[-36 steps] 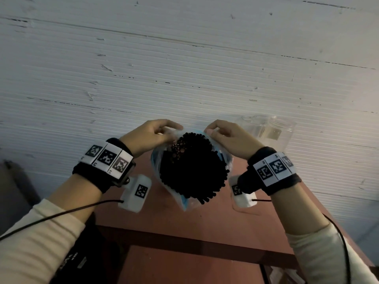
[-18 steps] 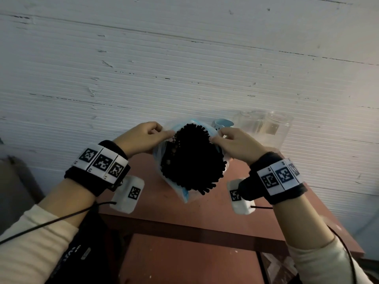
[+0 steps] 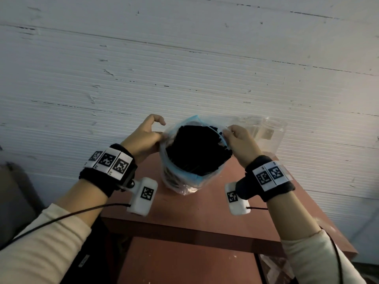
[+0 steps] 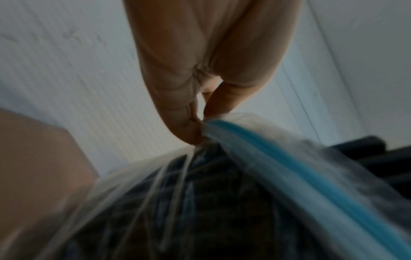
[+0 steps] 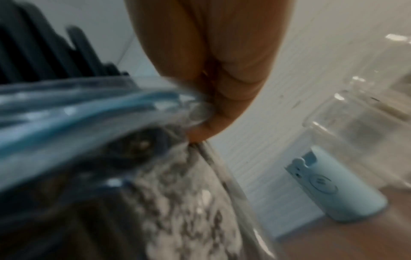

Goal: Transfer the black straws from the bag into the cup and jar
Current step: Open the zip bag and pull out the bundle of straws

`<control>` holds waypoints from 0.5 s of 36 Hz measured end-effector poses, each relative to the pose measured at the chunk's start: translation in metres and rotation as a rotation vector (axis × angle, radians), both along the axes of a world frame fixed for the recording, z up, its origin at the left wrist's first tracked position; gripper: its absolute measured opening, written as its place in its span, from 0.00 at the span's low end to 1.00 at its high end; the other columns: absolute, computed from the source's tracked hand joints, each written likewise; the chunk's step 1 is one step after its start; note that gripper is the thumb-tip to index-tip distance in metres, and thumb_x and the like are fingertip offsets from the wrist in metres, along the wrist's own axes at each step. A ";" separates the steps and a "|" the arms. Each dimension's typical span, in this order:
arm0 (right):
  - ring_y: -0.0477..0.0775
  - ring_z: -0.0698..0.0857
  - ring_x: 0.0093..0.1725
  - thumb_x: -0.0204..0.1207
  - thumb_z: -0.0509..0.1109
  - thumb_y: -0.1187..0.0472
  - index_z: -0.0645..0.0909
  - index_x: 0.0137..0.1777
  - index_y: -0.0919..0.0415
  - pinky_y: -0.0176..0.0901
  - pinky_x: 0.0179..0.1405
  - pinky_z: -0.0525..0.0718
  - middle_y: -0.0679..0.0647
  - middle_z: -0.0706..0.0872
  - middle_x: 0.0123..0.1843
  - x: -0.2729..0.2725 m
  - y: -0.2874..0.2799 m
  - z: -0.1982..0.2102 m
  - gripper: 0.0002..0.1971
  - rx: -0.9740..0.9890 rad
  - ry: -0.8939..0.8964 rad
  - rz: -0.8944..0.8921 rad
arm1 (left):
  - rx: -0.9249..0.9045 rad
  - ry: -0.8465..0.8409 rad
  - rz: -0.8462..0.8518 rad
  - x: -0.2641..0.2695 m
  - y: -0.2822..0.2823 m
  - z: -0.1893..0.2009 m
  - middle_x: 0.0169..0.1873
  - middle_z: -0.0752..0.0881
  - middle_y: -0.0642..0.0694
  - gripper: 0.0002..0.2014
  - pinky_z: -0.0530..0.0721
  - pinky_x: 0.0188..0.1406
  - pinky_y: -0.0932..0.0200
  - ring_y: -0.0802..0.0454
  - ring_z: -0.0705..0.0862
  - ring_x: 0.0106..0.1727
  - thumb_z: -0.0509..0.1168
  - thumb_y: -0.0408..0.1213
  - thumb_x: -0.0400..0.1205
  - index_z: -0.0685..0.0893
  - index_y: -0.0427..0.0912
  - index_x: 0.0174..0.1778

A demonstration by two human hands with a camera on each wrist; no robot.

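Note:
A clear plastic bag (image 3: pixel 180 181) with a blue zip rim stands upright on the red-brown table (image 3: pixel 194 214), its mouth spread wide. A thick bundle of black straws (image 3: pixel 194 148) fills it, their ends showing at the top. My left hand (image 3: pixel 143 136) pinches the bag's left rim (image 4: pixel 209 126) between thumb and fingers. My right hand (image 3: pixel 238 140) pinches the right rim (image 5: pixel 195 107). A clear jar (image 3: pixel 268 134) stands at the table's back right, just beyond my right hand. A light blue cup (image 5: pixel 333 186) stands beside the jar in the right wrist view; the bag hides it in the head view.
A white ribbed wall (image 3: pixel 184 68) rises directly behind the table. The table's front edge (image 3: pixel 184 232) runs below my wrists, with a lower red-brown shelf (image 3: pixel 184 263) under it. A dark object (image 3: pixel 12 201) sits at the far left.
Both hands have pulled the bag's rim further apart and lowered it, so the mouth is wider and the straws stand more upright. The blue cup has gone out of sight behind the bag.

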State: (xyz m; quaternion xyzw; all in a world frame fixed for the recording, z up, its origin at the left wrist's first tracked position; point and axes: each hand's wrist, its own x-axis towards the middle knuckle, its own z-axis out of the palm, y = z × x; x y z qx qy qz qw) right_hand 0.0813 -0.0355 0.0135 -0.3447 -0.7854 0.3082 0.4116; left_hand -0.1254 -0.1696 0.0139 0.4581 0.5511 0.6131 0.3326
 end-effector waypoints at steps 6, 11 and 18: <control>0.60 0.76 0.33 0.83 0.61 0.65 0.76 0.45 0.51 0.46 0.29 0.73 0.67 0.79 0.39 -0.002 0.003 -0.025 0.09 -0.164 0.039 0.123 | -0.024 -0.032 -0.033 0.002 0.007 -0.016 0.23 0.76 0.46 0.17 0.66 0.20 0.66 0.54 0.70 0.22 0.52 0.18 0.84 0.73 0.45 0.40; 0.54 0.72 0.27 0.84 0.63 0.64 0.77 0.45 0.53 0.41 0.26 0.69 0.59 0.76 0.29 0.002 0.002 -0.026 0.07 -0.132 0.028 0.161 | 0.046 0.066 0.000 0.004 0.005 -0.017 0.27 0.83 0.47 0.12 0.72 0.25 0.65 0.55 0.77 0.24 0.59 0.24 0.85 0.82 0.44 0.44; 0.48 0.83 0.40 0.80 0.69 0.62 0.77 0.49 0.56 0.37 0.40 0.81 0.54 0.82 0.45 0.013 0.002 -0.015 0.03 -0.037 0.165 0.167 | 0.117 0.472 0.035 0.000 0.001 -0.006 0.57 0.86 0.59 0.17 0.81 0.52 0.73 0.71 0.83 0.55 0.57 0.24 0.84 0.86 0.47 0.55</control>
